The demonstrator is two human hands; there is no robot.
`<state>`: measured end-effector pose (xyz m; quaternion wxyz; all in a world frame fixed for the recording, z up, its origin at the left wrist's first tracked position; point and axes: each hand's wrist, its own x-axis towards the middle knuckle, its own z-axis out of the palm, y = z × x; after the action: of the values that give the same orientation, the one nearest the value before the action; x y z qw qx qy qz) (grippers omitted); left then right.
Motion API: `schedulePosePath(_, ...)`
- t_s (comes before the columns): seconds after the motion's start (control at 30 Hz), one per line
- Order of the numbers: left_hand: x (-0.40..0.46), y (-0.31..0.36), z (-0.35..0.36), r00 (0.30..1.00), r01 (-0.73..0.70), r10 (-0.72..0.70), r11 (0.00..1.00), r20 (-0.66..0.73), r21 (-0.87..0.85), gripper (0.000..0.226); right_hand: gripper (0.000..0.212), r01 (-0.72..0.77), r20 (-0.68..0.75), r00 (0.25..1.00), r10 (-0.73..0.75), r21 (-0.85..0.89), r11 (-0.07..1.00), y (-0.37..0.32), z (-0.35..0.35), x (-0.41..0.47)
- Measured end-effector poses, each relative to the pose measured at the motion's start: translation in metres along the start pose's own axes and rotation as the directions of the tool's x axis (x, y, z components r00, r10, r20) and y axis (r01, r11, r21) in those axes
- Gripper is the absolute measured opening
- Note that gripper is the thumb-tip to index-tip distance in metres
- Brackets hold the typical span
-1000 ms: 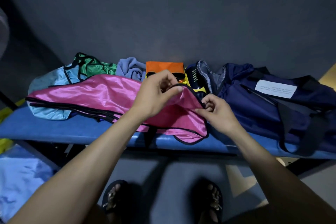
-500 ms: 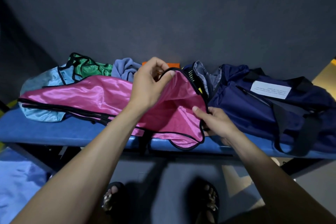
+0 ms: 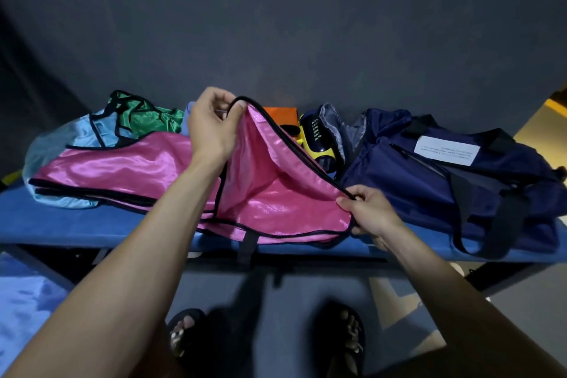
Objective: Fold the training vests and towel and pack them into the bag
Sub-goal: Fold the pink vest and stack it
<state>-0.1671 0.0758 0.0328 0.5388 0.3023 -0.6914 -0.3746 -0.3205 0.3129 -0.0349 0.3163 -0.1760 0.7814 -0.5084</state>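
Pink vest (image 3: 270, 181) edge lifted higher off the bench (image 3: 76, 224), fold starting
Your left hand (image 3: 211, 126) pinches the black trim up, right hand (image 3: 368, 212) pinches it lower, beside the bag (image 3: 429, 181); nothing packed yet

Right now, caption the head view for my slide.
Both hands lift the pink vest's black-trimmed edge beside the navy bag.

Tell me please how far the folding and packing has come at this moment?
Nothing looks packed yet. In hand: the left hand and right hand pinch the black-trimmed edge of the pink vest, lifting its right end off the blue bench. Left: the light blue vest, green vest and a bluish cloth behind the left hand lie unfolded. Whether the navy bag holds anything folded cannot be seen.
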Motion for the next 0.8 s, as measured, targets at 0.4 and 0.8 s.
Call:
schedulePosePath(0.4, -0.007, 0.0, 0.012, 0.996, -0.001, -0.001, 1.0, 0.093, 0.013, 0.017, 0.046, -0.126, 0.341, 0.924, 0.172, -0.154, 0.98, 0.002, -0.014, -0.016)
schedulePosePath(0.8, -0.058, 0.018, 0.011, 0.466, -0.461, 0.091, 0.874, 0.88, 0.154, 0.034, 0.059, 0.159, 0.103, 0.98, -0.172, 0.119, 0.98, -0.004, -0.015, -0.017)
